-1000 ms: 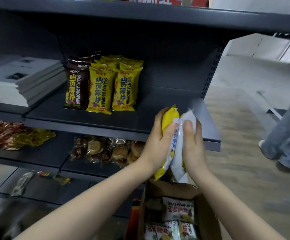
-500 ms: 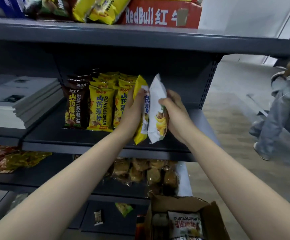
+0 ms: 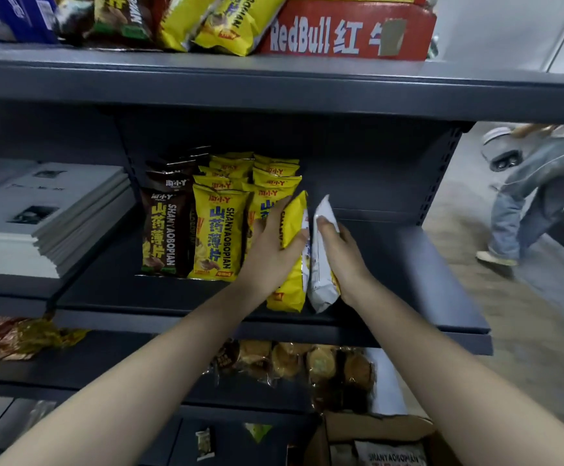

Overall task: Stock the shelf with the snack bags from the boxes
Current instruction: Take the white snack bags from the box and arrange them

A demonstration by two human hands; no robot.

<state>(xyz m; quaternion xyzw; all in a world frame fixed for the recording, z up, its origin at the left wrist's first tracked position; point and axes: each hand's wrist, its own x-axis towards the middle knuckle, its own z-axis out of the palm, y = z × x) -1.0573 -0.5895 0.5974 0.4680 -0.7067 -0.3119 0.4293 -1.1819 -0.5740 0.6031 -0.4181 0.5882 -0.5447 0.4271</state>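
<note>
My left hand (image 3: 270, 250) grips a yellow snack bag (image 3: 290, 264) held upright over the dark middle shelf (image 3: 408, 270), just right of the standing rows of yellow snack bags (image 3: 216, 230) and brown snack bags (image 3: 159, 233). My right hand (image 3: 341, 250) grips a white snack bag (image 3: 321, 280) upright beside the yellow one, the two bags nearly touching. Both bags' lower ends sit near the shelf's front edge. An open cardboard box (image 3: 375, 438) with more snack bags shows at the bottom right.
Stacked grey booklets (image 3: 48, 216) fill the shelf's left part. Above are a red RedBull carton (image 3: 344, 28) and more bags. Wrapped pastries (image 3: 301, 364) lie on the lower shelf. A person in jeans (image 3: 536, 196) walks in the aisle at right.
Both hands lifted the two bags from above the box up to the middle shelf and brought them down beside the yellow rows. The person at right walked on.
</note>
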